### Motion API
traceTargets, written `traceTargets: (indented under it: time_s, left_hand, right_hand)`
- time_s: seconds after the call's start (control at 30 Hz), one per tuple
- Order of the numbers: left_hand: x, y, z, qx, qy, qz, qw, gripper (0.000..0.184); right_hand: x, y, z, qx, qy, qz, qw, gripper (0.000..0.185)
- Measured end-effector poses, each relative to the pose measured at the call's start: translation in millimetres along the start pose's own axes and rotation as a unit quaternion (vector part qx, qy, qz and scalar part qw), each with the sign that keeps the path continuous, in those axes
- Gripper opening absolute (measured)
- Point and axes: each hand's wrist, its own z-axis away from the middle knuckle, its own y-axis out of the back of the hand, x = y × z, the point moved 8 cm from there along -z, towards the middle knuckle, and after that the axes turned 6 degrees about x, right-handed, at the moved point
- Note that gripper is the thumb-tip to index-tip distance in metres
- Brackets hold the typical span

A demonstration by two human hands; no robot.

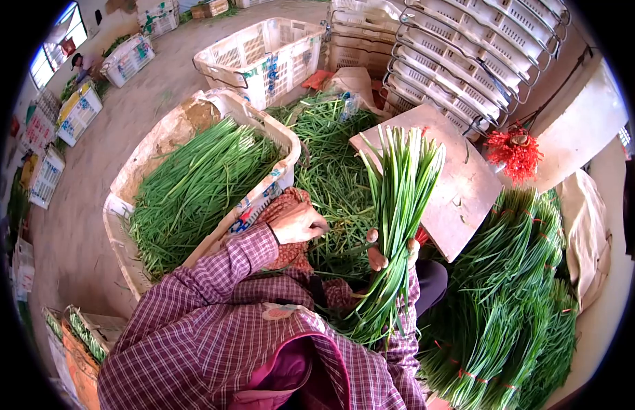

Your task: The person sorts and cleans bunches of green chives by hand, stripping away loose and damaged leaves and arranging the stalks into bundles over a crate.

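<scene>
My right hand (pixel 391 251) is wrapped round a bunch of long green stalks (pixel 399 184), held upright with the pale ends at the top, in front of a slanted board (pixel 461 184). To its left, my left hand (pixel 298 224) hangs over loose greens (pixel 331 150), its fingers curled together; whether anything small is between them cannot be made out. Beside that hand stands a white crate (pixel 290 164) with long green stalks (pixel 194 184) lying in it.
Bundles tied with red bands (pixel 509 287) are piled at the right. Red ties (pixel 514 154) hang above them. Stacked white crates (pixel 461 61) rise behind the board, and another crate (pixel 263 61) stands at the back. A person (pixel 79 67) is far off at the left.
</scene>
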Motion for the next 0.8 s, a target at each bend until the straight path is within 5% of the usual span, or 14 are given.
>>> traceTargets:
  time_s: [0.13,0.2,0.27,0.3,0.37,0.43,0.47,0.5,0.67,0.8]
  left_hand:
    - [3.6,29.6,-11.7,0.042,0.065,-0.039,0.996,0.032]
    - [-15.1,25.2,-13.7,-0.005,0.14,0.204,0.969,0.051]
    - [-13.5,26.7,-14.6,0.065,0.114,0.478,0.869,0.067]
    - [-3.8,25.0,-18.3,-0.027,0.114,0.527,0.842,0.104]
    - [13.0,26.3,-27.3,-0.012,0.073,0.651,0.756,0.103]
    - [32.4,32.8,-33.7,0.014,0.016,0.731,0.682,0.099]
    - [31.5,34.2,-33.2,0.012,0.013,0.745,0.667,0.094]
    - [22.2,31.2,-29.7,0.045,0.031,0.749,0.66,0.092]
    - [-10.4,15.5,-12.3,0.111,0.051,0.751,0.649,0.087]
    - [3.8,24.9,-9.4,0.135,0.068,0.758,0.635,0.084]
  right_hand:
    - [2.4,0.9,-6.7,0.075,-0.003,0.022,0.997,0.06]
    - [3.2,1.4,-5.9,0.125,-0.015,0.092,0.988,0.06]
    - [2.4,-0.3,-3.9,0.199,-0.018,0.185,0.962,0.059]
    - [0.2,-6.1,-5.0,0.242,-0.031,0.275,0.93,0.059]
    - [-2.5,6.4,-3.9,0.31,-0.034,0.454,0.835,0.057]
    - [1.9,-11.4,-13.2,0.297,0.069,0.635,0.71,0.069]
    - [3.0,-27.4,-16.8,0.279,0.108,0.72,0.626,0.074]
    - [8.5,-40.6,-14.4,0.288,0.108,0.829,0.467,0.086]
    - [40.4,-32.5,-4.6,0.322,0.035,0.864,0.386,0.107]
    - [44.4,-51.0,-3.0,0.279,0.07,0.882,0.372,0.117]
